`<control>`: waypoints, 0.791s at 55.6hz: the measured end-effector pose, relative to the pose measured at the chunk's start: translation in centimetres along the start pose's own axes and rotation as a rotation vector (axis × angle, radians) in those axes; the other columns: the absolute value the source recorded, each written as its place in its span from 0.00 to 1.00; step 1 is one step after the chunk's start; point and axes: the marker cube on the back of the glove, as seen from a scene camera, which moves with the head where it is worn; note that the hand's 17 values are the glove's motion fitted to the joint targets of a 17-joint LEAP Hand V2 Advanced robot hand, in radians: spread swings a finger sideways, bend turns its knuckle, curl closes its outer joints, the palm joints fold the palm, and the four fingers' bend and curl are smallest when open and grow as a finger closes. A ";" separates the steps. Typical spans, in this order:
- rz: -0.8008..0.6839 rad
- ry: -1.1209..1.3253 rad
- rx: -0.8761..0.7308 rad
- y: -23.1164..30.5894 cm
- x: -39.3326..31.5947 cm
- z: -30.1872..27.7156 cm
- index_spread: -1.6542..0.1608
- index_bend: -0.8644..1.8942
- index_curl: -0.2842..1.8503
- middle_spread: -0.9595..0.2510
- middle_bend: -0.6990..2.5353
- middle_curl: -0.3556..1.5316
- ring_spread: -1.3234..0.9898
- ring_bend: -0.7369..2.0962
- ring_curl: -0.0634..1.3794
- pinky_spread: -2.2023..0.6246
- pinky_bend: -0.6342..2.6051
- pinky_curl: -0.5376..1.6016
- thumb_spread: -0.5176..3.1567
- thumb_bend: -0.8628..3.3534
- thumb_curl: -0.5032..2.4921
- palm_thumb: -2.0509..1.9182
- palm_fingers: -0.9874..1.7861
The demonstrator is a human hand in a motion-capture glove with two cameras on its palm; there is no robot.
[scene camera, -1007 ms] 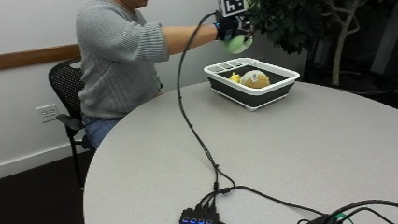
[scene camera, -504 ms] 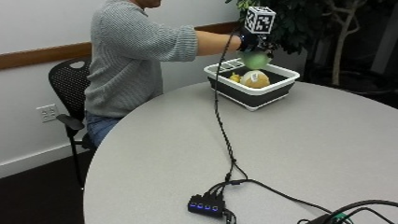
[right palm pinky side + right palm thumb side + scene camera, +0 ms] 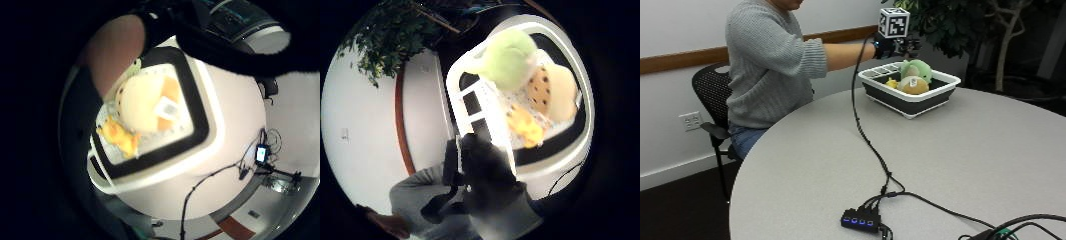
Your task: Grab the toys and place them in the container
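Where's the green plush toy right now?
In the outside view the green plush toy sits in the white and black container at the table's far side, atop the tan toy, just below the gloved right hand.

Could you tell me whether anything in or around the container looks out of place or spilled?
Nothing stands out. The container sits level on the table, and the green plush, the yellow toy and the round tan toy all lie inside it.

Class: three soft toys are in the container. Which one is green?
The green toy, lying at the container's far end on the pile. The other two are a yellow toy and a cream spotted toy.
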 end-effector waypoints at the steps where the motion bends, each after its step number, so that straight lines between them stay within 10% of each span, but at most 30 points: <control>1: -0.033 -0.032 0.008 1.0 0.3 -0.4 0.72 0.36 0.35 0.70 0.24 0.39 0.54 0.30 0.35 0.80 0.48 0.42 0.47 0.19 0.32 0.49 0.24; 15: -0.060 0.188 0.167 22.2 18.8 -5.8 0.72 0.37 0.32 0.71 0.25 0.35 0.56 0.30 0.29 0.80 0.46 0.41 0.48 0.19 0.27 0.49 0.27; 23: 0.255 0.016 0.208 31.5 21.1 -6.6 0.72 0.38 0.32 0.71 0.26 0.34 0.56 0.31 0.26 0.80 0.44 0.40 0.49 0.19 0.26 0.49 0.29; 44: 0.279 -0.056 0.179 39.3 19.0 0.9 0.72 0.38 0.31 0.70 0.26 0.32 0.56 0.32 0.22 0.81 0.43 0.40 0.49 0.19 0.24 0.50 0.31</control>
